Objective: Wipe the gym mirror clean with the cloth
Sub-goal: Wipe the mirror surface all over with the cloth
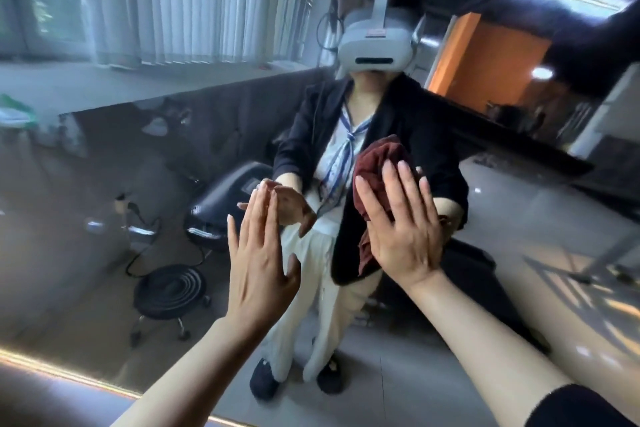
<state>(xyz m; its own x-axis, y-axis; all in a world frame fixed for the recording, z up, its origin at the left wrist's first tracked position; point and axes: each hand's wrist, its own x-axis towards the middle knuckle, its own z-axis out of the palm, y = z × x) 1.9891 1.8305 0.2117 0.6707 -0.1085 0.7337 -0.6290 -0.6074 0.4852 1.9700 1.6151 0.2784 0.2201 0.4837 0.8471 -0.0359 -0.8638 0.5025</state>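
The right hand presses flat, fingers straight, on the dark red cloth against the mirror, cloth bunched toward eleven o'clock. The left hand is spread open, fingertips at the glass; no writing is readable

Both forearms are bare. A black sleeve is pushed up the right arm. The mirror's reflection shows a dark open jacket, a white blouse with a striped tie, cream trousers, dark shoes and a grey headset.

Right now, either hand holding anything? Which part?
Right hand presses the dark red cloth flat against the mirror, fingers straight, no grip. Left hand holds nothing.
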